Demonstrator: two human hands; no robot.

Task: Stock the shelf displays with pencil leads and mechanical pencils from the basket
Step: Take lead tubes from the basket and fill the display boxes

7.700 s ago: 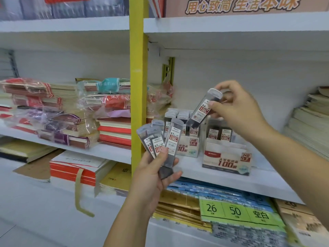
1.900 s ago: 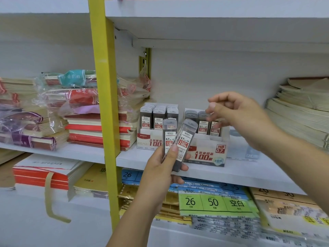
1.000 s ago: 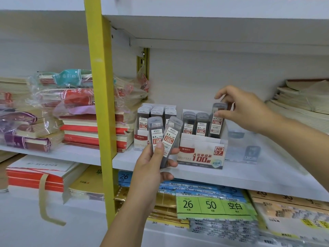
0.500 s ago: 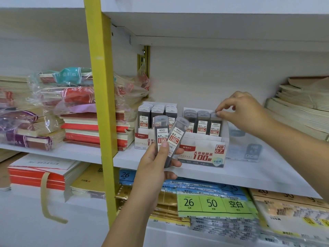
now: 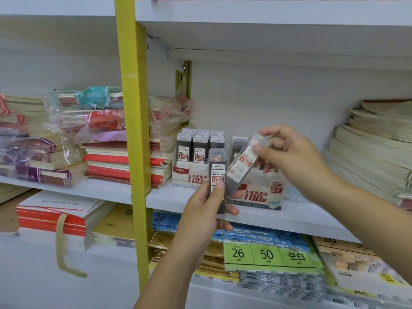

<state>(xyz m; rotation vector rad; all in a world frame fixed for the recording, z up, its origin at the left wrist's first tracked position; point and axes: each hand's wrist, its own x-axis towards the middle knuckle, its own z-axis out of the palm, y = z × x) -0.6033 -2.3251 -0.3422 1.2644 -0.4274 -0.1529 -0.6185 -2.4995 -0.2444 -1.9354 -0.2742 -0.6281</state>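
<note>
White shelf (image 5: 289, 221) carries two cardboard display boxes side by side. The 0.5 box (image 5: 189, 177) looks full. The 0.7 box (image 5: 263, 195) shows some cases, the rest hidden behind your hands. So lead stocking looks well along but not done. No basket or mechanical pencils are in view. Your left hand (image 5: 205, 217) grips one upright lead case (image 5: 217, 168) in front of the boxes. Your right hand (image 5: 289, 157) pinches a tilted lead case (image 5: 243, 166) by its cap, blurred. Its lower end is at your left fingers; contact unclear.
</note>
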